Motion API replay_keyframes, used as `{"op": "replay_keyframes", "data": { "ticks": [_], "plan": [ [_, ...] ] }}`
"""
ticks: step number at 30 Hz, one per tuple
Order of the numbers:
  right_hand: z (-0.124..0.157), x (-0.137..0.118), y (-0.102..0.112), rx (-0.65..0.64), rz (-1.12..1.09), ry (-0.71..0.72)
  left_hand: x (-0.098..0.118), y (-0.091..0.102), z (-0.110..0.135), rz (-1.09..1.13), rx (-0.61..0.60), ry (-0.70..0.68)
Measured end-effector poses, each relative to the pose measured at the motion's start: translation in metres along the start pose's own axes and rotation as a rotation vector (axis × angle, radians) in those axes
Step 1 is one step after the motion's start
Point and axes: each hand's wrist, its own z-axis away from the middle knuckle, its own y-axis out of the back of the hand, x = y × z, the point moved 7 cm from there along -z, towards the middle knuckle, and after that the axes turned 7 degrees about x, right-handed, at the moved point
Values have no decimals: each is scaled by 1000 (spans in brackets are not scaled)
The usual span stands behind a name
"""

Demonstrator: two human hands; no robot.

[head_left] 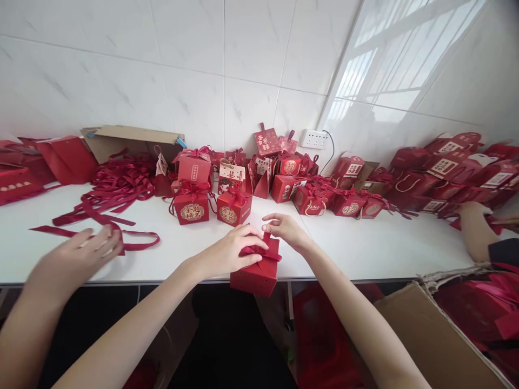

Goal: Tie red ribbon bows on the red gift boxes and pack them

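Observation:
In front of me a small red gift box (254, 278) sits at the table's front edge, partly overhanging it. A dark red ribbon (273, 256) is looped on its top, its knot mostly covered by my fingers. My left hand (235, 249) lies over the box top from the left, thumb and fingers closed around the ribbon's bow. From the right, my right hand (287, 231) pinches a ribbon piece standing up from the bow between thumb and fingertips. Just behind, two ribbon-tied boxes stand: one with a gold round label (192, 212), another box (234, 208) beside it.
Loose ribbons (125, 181) spill from a cardboard box (133, 139) at left. Another person's blurred hand (79, 262) handles a ribbon there; a further person's hand (474, 216) is at far right. Red boxes (351, 204) line the wall. A large carton (438, 329) stands front right.

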Motion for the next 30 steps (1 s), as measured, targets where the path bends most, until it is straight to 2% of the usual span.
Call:
{"op": "replay_keyframes", "data": {
  "ticks": [3, 6, 8, 9, 11, 14, 18, 19, 22, 23, 24, 25, 28, 30],
  "plan": [
    [-3, 14, -5, -5, 11, -31, -2, 0, 0, -12, 14, 28],
    [8, 24, 9, 164, 25, 21, -5, 0, 3, 4, 50, 49],
    [24, 25, 23, 288, 46, 66, -9, -1, 5, 8, 82, 88],
    [34, 24, 27, 310, 75, 82, -10, -1, 6, 4, 103, 114],
    [52, 22, 27, 252, 162, 93, -12, -2, 8, -11, 159, 153],
    [70, 16, 13, 71, 256, 80, -10, -6, 8, -5, 226, 166],
    [73, 8, 4, 28, 241, 98, -17, -8, 10, 93, 288, 205],
    [72, 7, 3, 27, 229, 111, -22, -5, 13, 124, 350, 224],
    [69, 7, 3, 26, 193, 135, -40, 15, 29, 189, 638, 340],
    [68, 9, 4, 24, 182, 133, -45, 18, 35, 200, 687, 396],
    [68, 10, 4, 22, 173, 130, -49, 19, 40, 214, 679, 450],
    [68, 11, 5, 19, 165, 126, -51, 16, 42, 234, 622, 498],
    [67, 14, 4, 7, 134, 111, -47, 0, 42, 333, 376, 555],
    [68, 14, 3, 3, 100, 101, -43, -5, 40, 402, 344, 550]
  ]
}}
